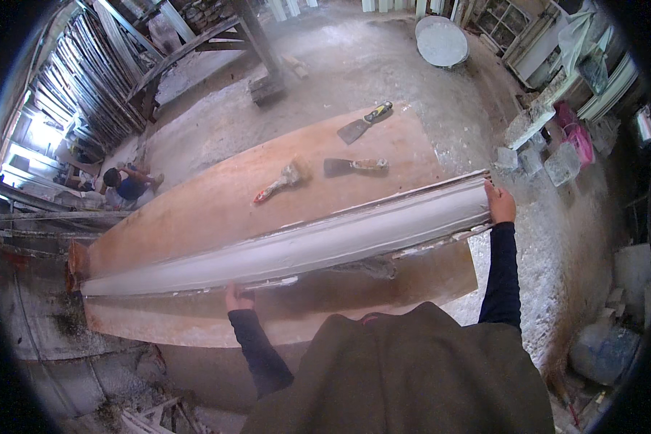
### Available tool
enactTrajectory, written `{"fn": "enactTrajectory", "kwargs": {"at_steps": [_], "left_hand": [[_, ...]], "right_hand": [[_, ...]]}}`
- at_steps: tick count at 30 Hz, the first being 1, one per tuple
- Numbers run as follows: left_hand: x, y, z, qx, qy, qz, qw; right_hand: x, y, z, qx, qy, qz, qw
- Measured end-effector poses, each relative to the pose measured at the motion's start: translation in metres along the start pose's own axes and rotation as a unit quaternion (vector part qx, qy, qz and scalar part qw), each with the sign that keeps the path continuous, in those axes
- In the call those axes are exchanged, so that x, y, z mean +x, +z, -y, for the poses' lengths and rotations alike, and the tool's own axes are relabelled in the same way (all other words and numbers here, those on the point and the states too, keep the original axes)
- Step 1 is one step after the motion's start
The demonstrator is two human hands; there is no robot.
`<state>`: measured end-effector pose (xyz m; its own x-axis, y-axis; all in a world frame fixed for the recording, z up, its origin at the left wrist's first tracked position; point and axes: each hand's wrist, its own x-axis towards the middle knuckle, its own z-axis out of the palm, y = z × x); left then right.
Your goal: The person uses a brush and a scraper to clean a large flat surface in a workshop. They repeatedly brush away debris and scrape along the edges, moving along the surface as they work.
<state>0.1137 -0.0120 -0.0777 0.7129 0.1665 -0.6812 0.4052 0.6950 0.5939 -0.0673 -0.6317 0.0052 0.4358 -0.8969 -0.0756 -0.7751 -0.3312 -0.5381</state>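
A long white plaster moulding (318, 242) with lengthwise ridges lies across a brownish-orange work table (217, 195). My right hand (500, 202) is closed round the right end of the moulding. Along its near edge, left of the middle, my left hand (239, 297) grips it, with part of the fingers hidden. Beyond the moulding rest a paint brush (278, 181) with a red-tipped handle and two putty knives, one a scraper with a worn handle (356, 166), the other with a black-and-yellow handle (367, 123). White crumbs cling to the moulding's near edge.
A person (130, 182) sits low at the far left, near a rack of long poles (87, 76). A round white-topped container (442, 41) stands at the back. Clear plastic tubs (563, 165) and a pink bag (576, 134) are on the right. A wooden post (260, 43) rises behind the table.
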Motion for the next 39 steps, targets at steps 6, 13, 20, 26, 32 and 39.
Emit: {"fn": "enactTrajectory", "kwargs": {"at_steps": [6, 13, 20, 26, 32, 39], "left_hand": [[-0.029, -0.028, -0.007, 0.029, 0.008, 0.075, 0.997], [-0.042, -0.046, 0.001, 0.048, 0.008, 0.066, 0.997], [-0.024, -0.047, 0.007, 0.028, 0.020, 0.101, 0.994], [-0.001, -0.038, 0.012, 0.045, -0.011, 0.094, 0.994], [0.019, -0.049, 0.019, 0.069, 0.020, 0.099, 0.992], [0.055, -0.076, 0.012, 0.080, 0.036, 0.117, 0.989]], "right_hand": [[-0.037, -0.025, -0.021, 0.009, -0.031, -0.061, 0.998], [-0.056, -0.024, -0.050, -0.036, -0.013, -0.039, 0.999], [-0.036, -0.005, -0.063, 0.011, -0.067, -0.015, 0.998], [-0.001, 0.027, -0.076, -0.005, -0.044, 0.041, 0.998], [-0.044, 0.033, -0.039, -0.103, -0.094, -0.208, 0.968], [-0.246, 0.109, -0.020, 0.286, -0.108, 0.288, 0.908]]}}
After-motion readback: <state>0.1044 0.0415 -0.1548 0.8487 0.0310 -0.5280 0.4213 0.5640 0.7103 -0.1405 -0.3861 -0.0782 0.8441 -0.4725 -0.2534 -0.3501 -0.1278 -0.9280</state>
